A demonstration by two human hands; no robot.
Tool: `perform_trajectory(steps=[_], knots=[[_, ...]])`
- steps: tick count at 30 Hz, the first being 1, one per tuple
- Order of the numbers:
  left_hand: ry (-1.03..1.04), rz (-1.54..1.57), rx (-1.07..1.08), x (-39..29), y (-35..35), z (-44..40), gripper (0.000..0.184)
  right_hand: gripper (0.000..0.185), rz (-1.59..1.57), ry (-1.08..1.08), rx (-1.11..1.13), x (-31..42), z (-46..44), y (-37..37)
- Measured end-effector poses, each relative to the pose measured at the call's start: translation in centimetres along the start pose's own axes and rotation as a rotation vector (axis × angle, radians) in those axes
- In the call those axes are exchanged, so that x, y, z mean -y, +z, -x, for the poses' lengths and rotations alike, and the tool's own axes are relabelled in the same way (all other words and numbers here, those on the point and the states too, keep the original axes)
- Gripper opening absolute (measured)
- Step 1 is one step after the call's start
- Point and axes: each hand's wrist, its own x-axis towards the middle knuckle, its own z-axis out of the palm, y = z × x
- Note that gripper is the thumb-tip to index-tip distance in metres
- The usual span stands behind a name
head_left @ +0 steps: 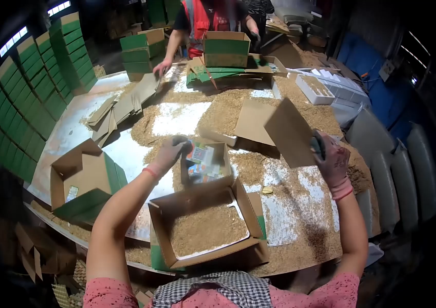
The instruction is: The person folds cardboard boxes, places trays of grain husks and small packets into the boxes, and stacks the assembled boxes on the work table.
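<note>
My gloved left hand (172,152) is closed at the edge of a small printed card (201,153), at the left rim of a small cardboard box (214,181). More printed cards (203,172) lie inside that box. In my gloved right hand (332,156) a flat cardboard sheet (291,133) is gripped by its right edge and held tilted above the table. Directly before me stands an open carton (248,246), with a white tray (212,250) inside it filled with sawdust-like material (207,226).
Another open carton (87,177) with a card inside stands at left. Flat cardboard pieces (125,105) lie behind it. Green cartons (7,113) are stacked far left. Across the table (182,115) a co-worker (200,25) stands behind a carton (226,50). White trays (314,91) sit at right.
</note>
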Motion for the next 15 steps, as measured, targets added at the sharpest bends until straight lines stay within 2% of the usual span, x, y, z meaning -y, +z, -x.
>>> perform_trajectory(steps=[1,2,3,4,5,6,7,9,10,12,14,15], knots=[[-0.053,0.172,0.067,-0.8,-0.5,1.1,0.021,0.027,-0.018,-0.062,0.035,3.2,-0.9,-1.2],[-0.013,0.150,0.033,-1.1,-0.9,1.7,0.019,0.021,-0.038,-0.120,0.067,6.6,-1.5,-2.1],[0.024,0.126,0.002,-1.3,-1.2,2.4,0.018,0.010,-0.028,-0.207,0.333,10.2,-1.4,-2.6],[0.028,0.122,0.002,-1.6,-1.5,3.1,0.018,0.021,-0.169,-0.335,0.317,13.5,0.3,-1.1],[0.057,0.254,-0.033,-1.9,-1.8,3.9,0.017,0.033,0.096,-0.624,0.419,16.7,3.4,0.2],[0.085,0.385,-0.066,-2.1,-2.0,4.7,0.016,0.043,0.106,-0.746,0.512,20.2,5.3,1.0],[0.091,0.384,-0.064,-2.3,-2.3,5.4,0.016,0.047,-0.080,-0.837,0.450,22.5,6.7,3.2],[0.072,0.429,-0.124,-2.7,-2.7,6.7,0.016,0.049,-0.497,-0.620,0.936,28.0,11.4,10.4],[0.088,0.451,-0.160,-2.5,-2.9,7.1,0.015,0.049,-0.490,-0.622,0.928,29.6,10.9,10.7],[0.119,0.470,-0.190,-3.2,-3.3,8.5,0.011,0.041,-0.991,-0.146,1.231,31.4,9.9,10.9],[0.163,0.497,-0.226,-4.9,-3.6,10.6,0.010,0.044,-0.963,-0.285,1.449,29.8,4.4,5.7],[0.153,0.434,-0.208,-5.4,-3.9,11.8,0.012,0.048,-0.970,-0.298,1.027,28.6,3.6,5.0]])
